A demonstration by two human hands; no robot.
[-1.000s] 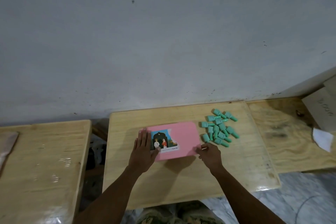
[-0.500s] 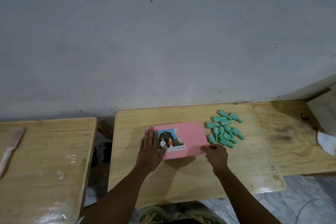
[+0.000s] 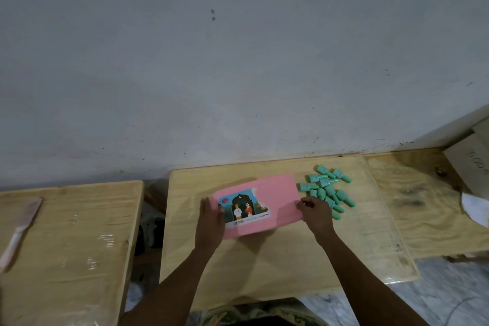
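A flat pink box (image 3: 275, 201) with a picture sticker on its top sits tilted just above the middle wooden table (image 3: 264, 267), with a shadow beneath it. My left hand (image 3: 210, 222) holds its left edge, thumb on the sticker side. My right hand (image 3: 317, 213) grips its right edge with curled fingers. Just right of the box, several small green plastic pieces (image 3: 326, 188) lie in a heap on the table, close behind my right hand.
A second wooden table (image 3: 71, 246) stands to the left across a gap, with a pale pink spatula-like tool (image 3: 18, 230) on its left edge. A wooden board (image 3: 423, 214) lies to the right, carrying cardboard (image 3: 473, 164) and white paper (image 3: 476, 206). A grey wall stands directly behind.
My left hand moved from lying flat on the box top to its left edge. The box has risen off the table and tilted. My right hand stays at the right edge.
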